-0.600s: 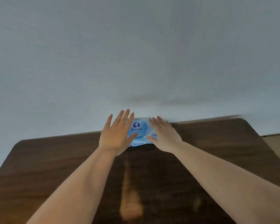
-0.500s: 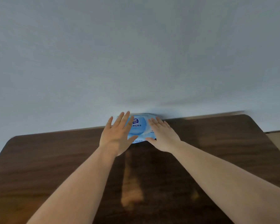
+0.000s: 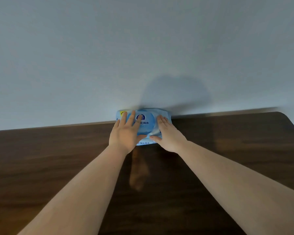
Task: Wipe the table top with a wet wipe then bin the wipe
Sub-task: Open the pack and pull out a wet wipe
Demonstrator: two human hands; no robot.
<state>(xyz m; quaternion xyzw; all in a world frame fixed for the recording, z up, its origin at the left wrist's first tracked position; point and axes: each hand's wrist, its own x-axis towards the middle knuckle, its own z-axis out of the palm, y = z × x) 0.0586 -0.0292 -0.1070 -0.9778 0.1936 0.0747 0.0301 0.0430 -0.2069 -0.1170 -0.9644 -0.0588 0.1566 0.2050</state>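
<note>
A big pale wall (image 3: pixel 143 48) fills the top of the view, with a dark shadow on it just above the hands. Below it is a brown wooden table (image 3: pixel 41 167), pushed up against the wall. A blue pack of wet wipes (image 3: pixel 147 122) lies at the far edge of the table, right beside the wall. The left hand (image 3: pixel 126 134) lies flat on the left side of the pack, fingers spread wide. The right hand (image 3: pixel 168 135) lies flat on the right side, fingers straight and close together. The hands hide part of the pack.
</note>
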